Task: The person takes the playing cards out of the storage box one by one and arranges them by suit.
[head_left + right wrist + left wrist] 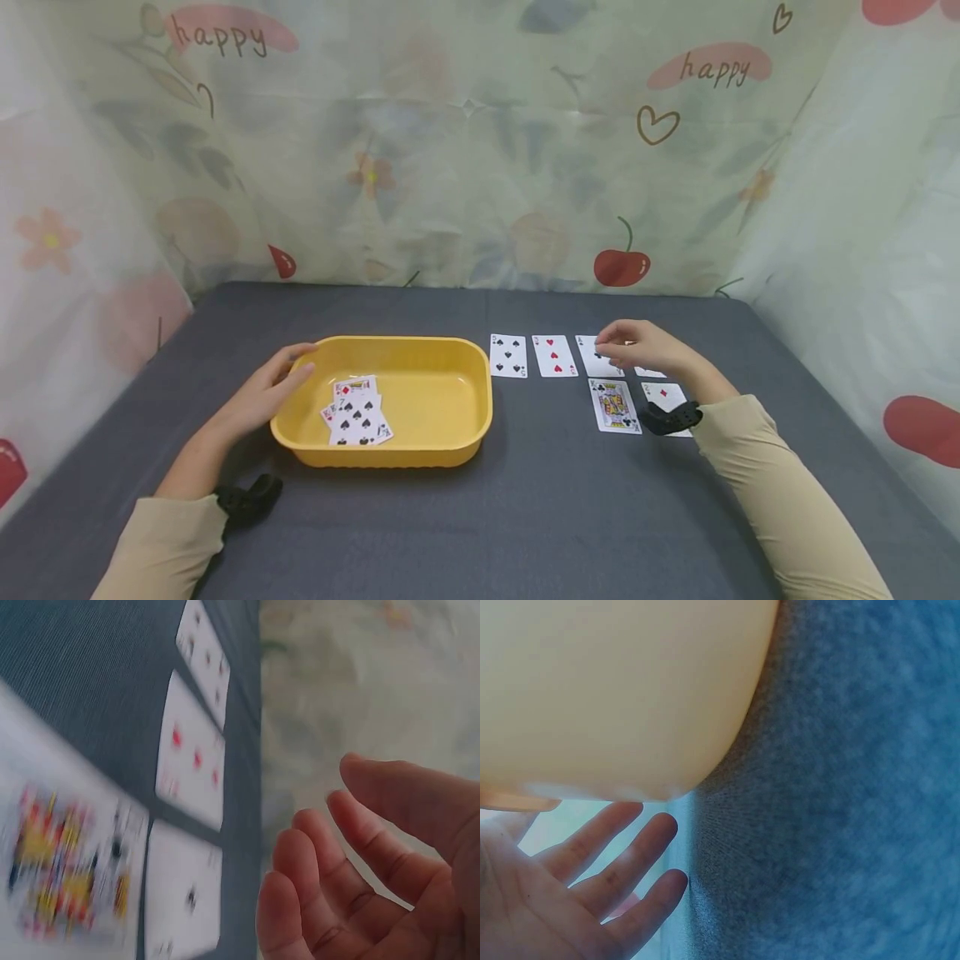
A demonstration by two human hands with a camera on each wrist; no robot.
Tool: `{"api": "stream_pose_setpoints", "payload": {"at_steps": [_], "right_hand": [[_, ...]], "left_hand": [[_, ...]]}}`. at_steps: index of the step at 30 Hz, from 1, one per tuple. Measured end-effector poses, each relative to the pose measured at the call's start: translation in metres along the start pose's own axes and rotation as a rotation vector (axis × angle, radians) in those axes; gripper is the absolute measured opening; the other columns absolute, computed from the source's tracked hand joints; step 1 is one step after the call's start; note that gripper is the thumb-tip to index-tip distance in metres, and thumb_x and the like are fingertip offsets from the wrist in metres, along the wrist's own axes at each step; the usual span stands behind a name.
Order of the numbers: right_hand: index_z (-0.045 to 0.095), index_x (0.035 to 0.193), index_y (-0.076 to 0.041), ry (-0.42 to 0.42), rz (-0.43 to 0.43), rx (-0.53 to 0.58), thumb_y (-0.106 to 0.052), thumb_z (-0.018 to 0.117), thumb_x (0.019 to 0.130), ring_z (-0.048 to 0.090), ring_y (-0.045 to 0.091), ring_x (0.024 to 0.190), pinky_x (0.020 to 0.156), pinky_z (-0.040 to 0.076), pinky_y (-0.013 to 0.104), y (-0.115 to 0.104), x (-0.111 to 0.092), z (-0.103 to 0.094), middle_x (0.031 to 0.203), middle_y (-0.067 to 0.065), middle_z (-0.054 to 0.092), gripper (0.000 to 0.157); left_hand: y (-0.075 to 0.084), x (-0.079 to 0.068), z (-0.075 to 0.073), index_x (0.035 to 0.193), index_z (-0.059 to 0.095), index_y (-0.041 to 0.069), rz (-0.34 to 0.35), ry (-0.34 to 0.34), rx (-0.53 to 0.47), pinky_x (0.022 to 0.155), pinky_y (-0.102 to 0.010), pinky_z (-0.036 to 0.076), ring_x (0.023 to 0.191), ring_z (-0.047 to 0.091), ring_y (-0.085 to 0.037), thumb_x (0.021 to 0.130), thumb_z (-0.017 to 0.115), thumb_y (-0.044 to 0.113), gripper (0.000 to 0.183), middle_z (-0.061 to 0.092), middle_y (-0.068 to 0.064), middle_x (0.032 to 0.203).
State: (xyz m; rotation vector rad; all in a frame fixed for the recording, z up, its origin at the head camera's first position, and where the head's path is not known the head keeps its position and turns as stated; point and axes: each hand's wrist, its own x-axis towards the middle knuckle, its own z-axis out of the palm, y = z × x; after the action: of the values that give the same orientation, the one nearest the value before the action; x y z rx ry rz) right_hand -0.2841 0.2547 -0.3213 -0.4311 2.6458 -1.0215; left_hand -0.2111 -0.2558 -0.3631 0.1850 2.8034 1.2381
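Observation:
My left hand [281, 383] rests at the left rim of a yellow plastic tub [412, 457], its fingers loosely extended along the tub's outer wall in the left wrist view. Inside the tub lie several overlapping playing cards, with a seven of spades [356, 419] on top. My right hand [647, 346] hovers over the card rows with fingers loosely bent and nothing held. Below its fingertips is a card with a single black pip [191, 898]. Nearer to me lie a king [615, 406] and a diamond card [657, 393], partly hidden by the wrist strap.
Left of the single-pip card, a three of hearts [555, 356] and a spades card [508, 356] lie face up. Another card [649, 372] is mostly covered by the right hand. A dark cloth [450, 533] covers the table; a patterned curtain [465, 167] encloses its back and sides.

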Motion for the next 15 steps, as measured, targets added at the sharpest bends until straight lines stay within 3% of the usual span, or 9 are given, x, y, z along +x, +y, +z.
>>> {"api": "stream_pose_setpoints", "payload": {"at_steps": [7, 15], "right_hand": [[0.059, 0.112, -0.004, -0.066, -0.128, 0.03, -0.024, 0.059, 0.091, 0.06, 0.022, 0.092, 0.082, 0.05, 0.034, -0.051, 0.023, 0.026, 0.108, 0.018, 0.061, 0.028], [0.059, 0.112, -0.008, -0.17, -0.213, 0.04, -0.025, 0.059, 0.091, 0.058, 0.021, 0.087, 0.074, 0.048, 0.028, -0.108, 0.039, 0.055, 0.104, 0.01, 0.063, 0.027]], "left_hand": [[0.001, 0.0, 0.0, 0.144, 0.026, 0.007, -0.001, 0.005, 0.004, 0.096, -0.051, 0.039, 0.123, 0.042, -0.041, 0.099, 0.037, 0.041, 0.057, 0.033, -0.027, 0.142], [0.0, 0.0, 0.0, 0.144, 0.027, 0.007, 0.01, 0.0, -0.011, 0.097, -0.052, 0.038, 0.125, 0.041, -0.042, 0.1, 0.037, 0.04, 0.056, 0.033, -0.026, 0.143]]}}
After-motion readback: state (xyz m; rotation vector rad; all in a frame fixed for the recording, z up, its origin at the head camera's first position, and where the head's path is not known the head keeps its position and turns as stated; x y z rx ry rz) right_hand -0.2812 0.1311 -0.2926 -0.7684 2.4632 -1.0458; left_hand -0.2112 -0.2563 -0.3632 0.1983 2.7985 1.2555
